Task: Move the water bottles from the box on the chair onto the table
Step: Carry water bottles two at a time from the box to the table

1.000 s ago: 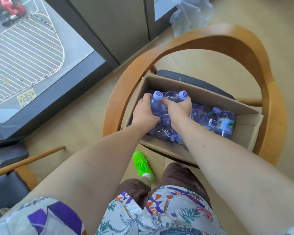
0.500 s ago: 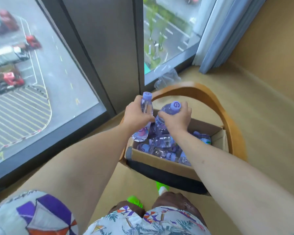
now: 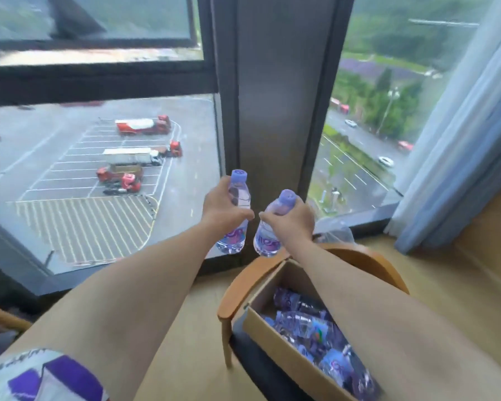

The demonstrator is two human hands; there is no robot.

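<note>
Head: both hands' bottles clear box (image 3: 272, 340) rim.

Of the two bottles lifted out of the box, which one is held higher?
The bottle in the left hand: its purple cap stands above the cap of the bottle in the right hand.

Left hand (image 3: 222, 208) grips one water bottle (image 3: 235, 215) upright, purple cap up; right hand (image 3: 291, 219) grips a second bottle (image 3: 268, 238), cap tilted right. Both held in air before the window (image 3: 99, 157), bottles near each other, above the wooden chair (image 3: 237, 287). Cardboard box (image 3: 287, 363) on chair seat holds more bottles (image 3: 304, 319)
</note>
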